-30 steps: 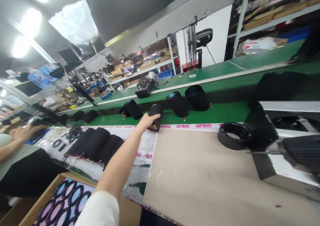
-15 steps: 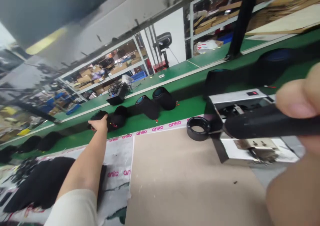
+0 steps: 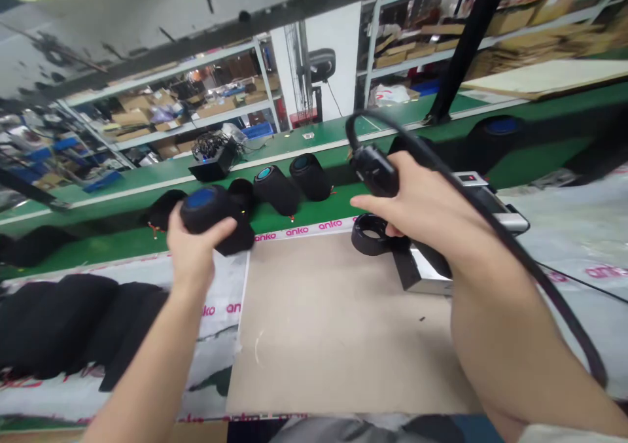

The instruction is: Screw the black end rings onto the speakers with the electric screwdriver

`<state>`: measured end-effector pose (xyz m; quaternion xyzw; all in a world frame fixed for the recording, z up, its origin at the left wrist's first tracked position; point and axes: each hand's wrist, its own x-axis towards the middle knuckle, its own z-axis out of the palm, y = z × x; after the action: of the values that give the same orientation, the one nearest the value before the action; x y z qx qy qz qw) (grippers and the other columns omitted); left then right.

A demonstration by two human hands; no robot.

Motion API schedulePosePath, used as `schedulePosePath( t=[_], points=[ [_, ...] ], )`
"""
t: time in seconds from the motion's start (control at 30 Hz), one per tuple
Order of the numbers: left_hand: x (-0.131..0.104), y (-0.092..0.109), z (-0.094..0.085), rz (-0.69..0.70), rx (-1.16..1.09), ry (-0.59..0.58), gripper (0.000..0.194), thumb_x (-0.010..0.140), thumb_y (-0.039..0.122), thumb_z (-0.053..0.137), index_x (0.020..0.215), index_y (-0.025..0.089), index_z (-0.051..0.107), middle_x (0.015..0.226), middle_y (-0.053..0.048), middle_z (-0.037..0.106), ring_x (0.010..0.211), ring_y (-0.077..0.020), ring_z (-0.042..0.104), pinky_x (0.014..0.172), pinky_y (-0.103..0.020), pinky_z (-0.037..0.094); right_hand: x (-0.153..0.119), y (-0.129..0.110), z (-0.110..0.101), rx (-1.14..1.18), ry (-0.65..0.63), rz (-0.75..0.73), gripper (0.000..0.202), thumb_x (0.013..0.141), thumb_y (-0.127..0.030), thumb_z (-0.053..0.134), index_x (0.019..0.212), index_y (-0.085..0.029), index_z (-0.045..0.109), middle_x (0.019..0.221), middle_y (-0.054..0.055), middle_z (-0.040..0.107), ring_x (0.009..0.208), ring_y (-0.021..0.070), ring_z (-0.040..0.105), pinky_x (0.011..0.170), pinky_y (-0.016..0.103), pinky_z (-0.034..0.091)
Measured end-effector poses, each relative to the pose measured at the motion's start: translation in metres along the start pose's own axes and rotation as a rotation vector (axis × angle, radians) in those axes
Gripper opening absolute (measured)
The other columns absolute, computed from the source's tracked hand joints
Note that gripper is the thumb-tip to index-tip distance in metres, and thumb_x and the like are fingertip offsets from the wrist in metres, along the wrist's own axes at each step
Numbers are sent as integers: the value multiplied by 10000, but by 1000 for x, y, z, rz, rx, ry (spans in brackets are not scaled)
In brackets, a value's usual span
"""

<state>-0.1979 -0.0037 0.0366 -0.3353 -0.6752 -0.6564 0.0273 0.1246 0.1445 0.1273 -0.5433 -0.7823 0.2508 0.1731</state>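
Seemingly, the left grip (image 3: 193, 250) clasps the speaker (image 3: 203, 211) sideways, keeping its blue end exposed; the right grip (image 3: 417, 201) grasps a tool (image 3: 375, 170).

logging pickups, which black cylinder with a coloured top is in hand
The blue-topped cylinder, in the left hand; the teal-topped cylinders sit on the green surface.

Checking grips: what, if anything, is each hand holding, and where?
Left hand: a black cylinder with a blue end, gripped around its side near that end.
Right hand: a black corded tool, seemingly at the end opposite its cord.
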Motion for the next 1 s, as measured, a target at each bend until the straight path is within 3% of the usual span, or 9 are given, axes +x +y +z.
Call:
schedulePosePath(
  t=[0.07,0.17,0.23,0.3,0.5,0.67,0.8,0.9,1.0],
  points=[
    [-56,11,5,-103,-104,-164,994,537,330,1052,1416,244,595,1429,-100,722,1373,-366,691,1236,-565,538,11,4,18,-139,-51,23,587,959,-553,743,1403,-235,530,944,50,741,556,179,677,545,315,506],
    [-128,24,14,-179,-169,-413,944,627,347,1019,1447,293,553,1458,-103,700,1399,-359,691,1214,-534,565,22,8,39,-283,-86,-1,533,947,-485,778,1335,-190,561,1143,112,729,529,135,630,566,323,490],
    [-158,25,20,-177,-202,-520,951,654,353,1003,1467,302,511,1503,-117,662,1441,-363,662,1225,-529,556,23,8,47,-375,-128,-4,519,945,-469,795,1292,-154,571,1203,139,707,523,108,603,561,315,486],
    [-174,23,23,-179,-237,-592,984,654,353,1003,1484,298,477,1541,-137,623,1476,-373,631,1233,-529,547,21,6,52,-461,-173,11,516,955,-451,801,1289,-129,575,1215,140,691,586,96,608,573,282,505],
    [-168,26,17,-210,-251,-716,1148,648,420,1030,1602,293,403,1676,-170,507,1590,-416,506,1310,-566,453,19,6,61,-584,-320,94,438,1056,-387,727,1385,-127,600,1181,99,679,829,124,669,696,249,614],
    [-165,32,13,-208,-250,-740,1093,670,427,1020,1597,310,453,1710,-143,493,1615,-411,477,1337,-556,422,23,11,64,-571,-364,109,415,1102,-414,669,1395,-125,616,1016,58,698,756,114,669,697,253,618],
    [-168,32,13,-221,-257,-739,1056,679,393,1017,1579,301,472,1691,-143,518,1606,-409,489,1327,-548,437,11,0,52,-522,-301,72,458,1025,-304,715,1416,-99,593,949,88,732,599,145,640,596,290,542],
    [-167,32,15,-237,-288,-757,1044,690,387,1013,1574,290,468,1661,-147,551,1565,-408,537,1294,-550,474,-14,-15,32,-406,-275,-62,638,956,-295,774,1540,-220,528,1092,76,777,682,176,709,623,285,523],
    [-163,32,17,-207,-356,-779,1062,681,424,1026,1568,263,464,1625,-158,591,1510,-409,594,1268,-558,503,-37,-23,17,-161,-472,-479,543,918,-362,835,1422,-333,637,1268,-13,761,999,186,754,759,227,550]
  ],
)
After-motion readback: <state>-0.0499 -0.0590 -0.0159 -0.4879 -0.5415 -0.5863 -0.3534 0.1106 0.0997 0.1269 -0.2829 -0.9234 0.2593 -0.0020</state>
